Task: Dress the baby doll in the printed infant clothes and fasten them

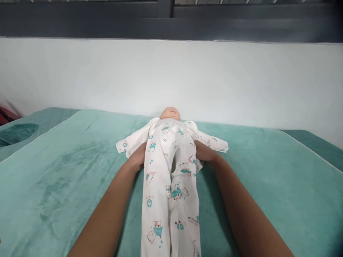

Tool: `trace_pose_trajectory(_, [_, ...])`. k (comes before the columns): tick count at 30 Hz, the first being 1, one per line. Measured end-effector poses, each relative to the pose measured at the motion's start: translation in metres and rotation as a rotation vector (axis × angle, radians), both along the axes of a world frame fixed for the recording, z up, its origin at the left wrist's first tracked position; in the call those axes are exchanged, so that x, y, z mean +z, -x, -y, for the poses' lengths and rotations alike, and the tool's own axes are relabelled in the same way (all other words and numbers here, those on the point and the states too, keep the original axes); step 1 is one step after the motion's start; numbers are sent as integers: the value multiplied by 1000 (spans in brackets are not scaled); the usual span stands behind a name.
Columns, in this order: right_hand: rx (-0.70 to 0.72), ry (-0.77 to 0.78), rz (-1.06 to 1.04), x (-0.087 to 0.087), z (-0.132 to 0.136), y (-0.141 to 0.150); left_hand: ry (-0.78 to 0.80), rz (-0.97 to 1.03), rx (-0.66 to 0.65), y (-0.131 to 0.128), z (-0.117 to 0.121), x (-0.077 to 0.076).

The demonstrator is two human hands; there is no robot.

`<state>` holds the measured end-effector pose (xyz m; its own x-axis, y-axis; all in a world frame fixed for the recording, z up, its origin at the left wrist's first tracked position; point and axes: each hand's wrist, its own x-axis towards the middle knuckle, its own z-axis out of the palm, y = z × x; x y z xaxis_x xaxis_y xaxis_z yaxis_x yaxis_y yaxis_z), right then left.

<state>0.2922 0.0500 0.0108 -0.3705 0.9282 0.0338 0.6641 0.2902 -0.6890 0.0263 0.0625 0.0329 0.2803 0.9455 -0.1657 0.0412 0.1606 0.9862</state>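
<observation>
A baby doll lies on its back on the bed, its head by the wall. It wears a white printed top, whose sleeves spread out to both sides. White baby pants with teal and pink cartoon prints lie over its body and stretch toward me, with a gap at the crotch. My left hand is at the left side of the pants near the waist, my right hand at the right side. Both reach in under the cloth or beside the doll; the fingers of each are hidden.
A teal plush sheet covers the bed. Behind it rises a white wall with a dark window frame above. Something red and black shows at the far left edge.
</observation>
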Motion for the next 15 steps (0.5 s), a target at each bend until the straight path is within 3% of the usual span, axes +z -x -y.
trace_pose_trajectory(4, [-80,-16,-12,1,0,5,-29,-101,-29,3,-2,1])
trace_pose_trajectory(10, [-248,-4,-16,-6,-2,9,9,31,119,2,-5,-1])
trace_pose_trajectory(15, [-303,-9,-33,-12,-5,10,55,146,68,0,-6,-5])
